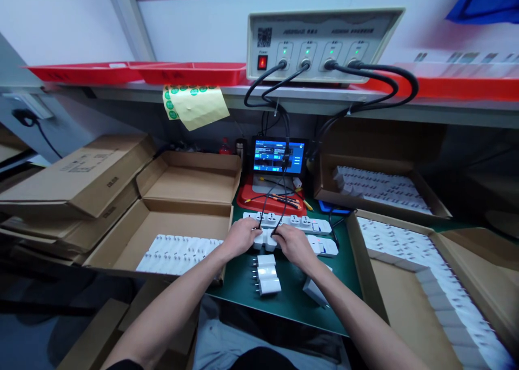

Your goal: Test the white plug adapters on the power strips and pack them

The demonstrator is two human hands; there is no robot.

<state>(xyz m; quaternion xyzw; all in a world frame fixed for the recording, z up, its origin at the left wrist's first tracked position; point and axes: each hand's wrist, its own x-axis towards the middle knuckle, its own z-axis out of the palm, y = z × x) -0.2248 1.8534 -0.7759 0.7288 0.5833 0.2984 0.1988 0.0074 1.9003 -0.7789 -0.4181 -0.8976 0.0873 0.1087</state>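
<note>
My left hand and my right hand meet at the middle of a green mat, both closed around white chargers plugged into a white power strip. Thin black cables run from these chargers up toward the tester. A second white power strip lies just behind my fingers. Three loose white chargers lie in a row on the mat below my hands, and one more white charger lies beside my right forearm.
A cardboard box with rows of white chargers stands at left; two more charger-filled boxes stand at right. A small blue screen sits behind on a red tray. A beige four-port tester rests on the shelf. Flat cartons stack far left.
</note>
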